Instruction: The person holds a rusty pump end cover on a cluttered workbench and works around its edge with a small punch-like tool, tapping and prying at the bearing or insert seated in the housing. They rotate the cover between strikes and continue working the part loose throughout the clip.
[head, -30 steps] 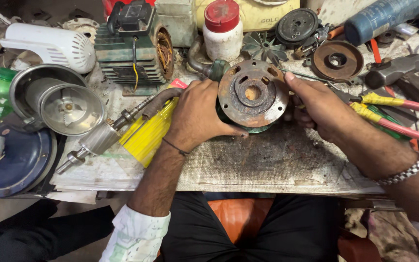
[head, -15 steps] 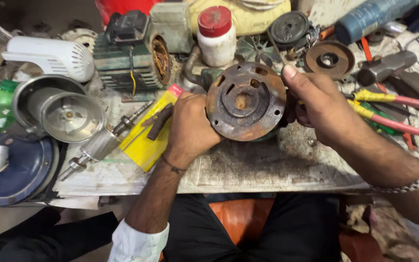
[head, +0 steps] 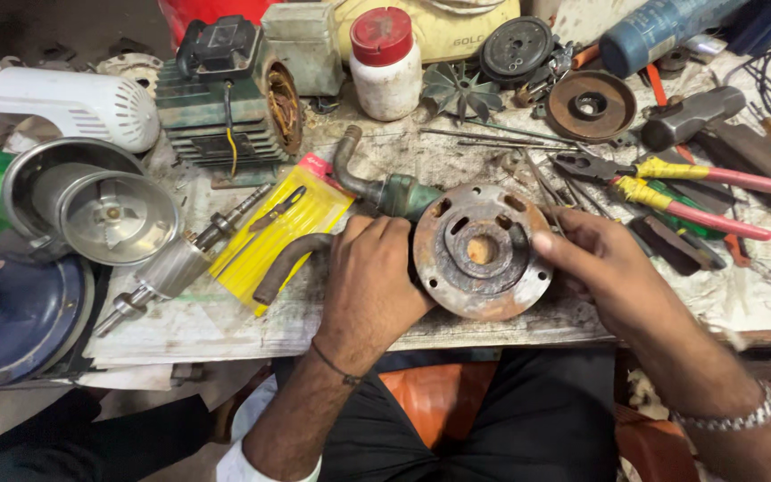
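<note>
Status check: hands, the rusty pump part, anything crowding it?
Left hand and right hand both grip the rusty round flanged pump housing, face up at the bench edge. Pliers with red and yellow handles lie just right.

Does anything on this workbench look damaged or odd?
Yes: the round metal part gripped between the left hand and right hand is heavily rusted, its face brown and pitted.

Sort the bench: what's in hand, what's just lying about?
In hand:
- rusty round pump housing, held by left hand and right hand

Lying about:
- pliers
- hammer
- white jar
- green motor
- yellow packet
- steel bowl
</note>
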`<action>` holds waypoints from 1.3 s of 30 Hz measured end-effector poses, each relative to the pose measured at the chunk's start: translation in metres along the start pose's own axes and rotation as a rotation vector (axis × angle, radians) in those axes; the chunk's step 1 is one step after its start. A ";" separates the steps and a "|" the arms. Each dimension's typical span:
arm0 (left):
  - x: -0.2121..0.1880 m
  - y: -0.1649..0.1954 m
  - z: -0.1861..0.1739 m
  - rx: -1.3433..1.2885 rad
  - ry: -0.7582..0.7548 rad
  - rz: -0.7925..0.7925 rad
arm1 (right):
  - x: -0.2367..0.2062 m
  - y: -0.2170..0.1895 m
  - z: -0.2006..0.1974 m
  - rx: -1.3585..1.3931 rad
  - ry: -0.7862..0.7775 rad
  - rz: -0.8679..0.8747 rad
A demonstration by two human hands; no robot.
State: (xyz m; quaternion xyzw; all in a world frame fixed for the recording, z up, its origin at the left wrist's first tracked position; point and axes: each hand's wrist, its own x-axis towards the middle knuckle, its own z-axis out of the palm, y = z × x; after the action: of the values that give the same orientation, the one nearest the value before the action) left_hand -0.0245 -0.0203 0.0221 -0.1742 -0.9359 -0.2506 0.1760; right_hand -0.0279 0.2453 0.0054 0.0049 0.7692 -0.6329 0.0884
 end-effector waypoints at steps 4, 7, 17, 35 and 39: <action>-0.001 0.005 -0.005 -0.087 0.059 0.092 | -0.020 0.005 -0.009 -0.156 -0.127 -0.473; 0.002 0.008 -0.012 -0.090 0.028 0.246 | -0.030 0.003 -0.005 -0.415 0.006 -0.519; 0.047 0.005 -0.022 -0.179 -0.241 0.296 | -0.002 -0.003 -0.005 -0.286 0.089 -0.496; 0.022 -0.020 -0.018 -0.365 -0.093 0.080 | 0.015 0.015 0.002 -0.070 -0.003 -0.478; 0.011 -0.023 -0.002 -0.469 0.043 0.096 | 0.015 0.022 0.004 -0.052 0.036 -0.509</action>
State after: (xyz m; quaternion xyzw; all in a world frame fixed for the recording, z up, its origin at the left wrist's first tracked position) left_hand -0.0431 -0.0377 0.0187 -0.2492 -0.8386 -0.4563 0.1623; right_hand -0.0393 0.2447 -0.0190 -0.1799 0.7632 -0.6144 -0.0875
